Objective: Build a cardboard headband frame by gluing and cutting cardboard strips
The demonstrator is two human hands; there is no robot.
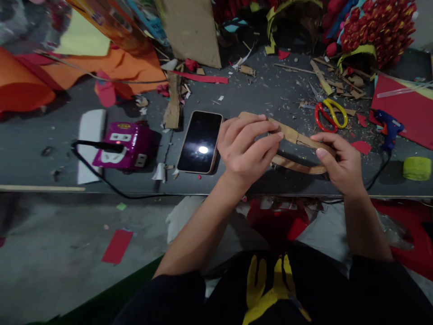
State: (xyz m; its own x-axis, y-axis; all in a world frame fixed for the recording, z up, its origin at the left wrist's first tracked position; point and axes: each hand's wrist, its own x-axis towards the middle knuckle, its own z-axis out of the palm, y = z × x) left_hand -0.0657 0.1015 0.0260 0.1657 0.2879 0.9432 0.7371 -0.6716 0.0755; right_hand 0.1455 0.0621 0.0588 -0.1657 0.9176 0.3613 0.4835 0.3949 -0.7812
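Between my two hands is a loop made of a narrow cardboard strip [288, 134], with an overlapping joint on its far side. My left hand [248, 142] curls over the loop's left end, fingers bent against the strip; the palm side is hidden. On the other end, my right hand [340, 160] pinches the strip between thumb and fingers. A smartphone [200, 142] with a dark screen lies just left of my left hand. Beyond my right hand are scissors [331, 115] with red and yellow handles and a blue glue gun [388, 128].
A purple power socket box [123, 146] with a black cable stands at the left. Orange paper [135, 67], an upright cardboard sheet [191, 31] and scraps crowd the back. At right are red paper [406, 108], a green tape roll [417, 168] and a red decorated piece [377, 27].
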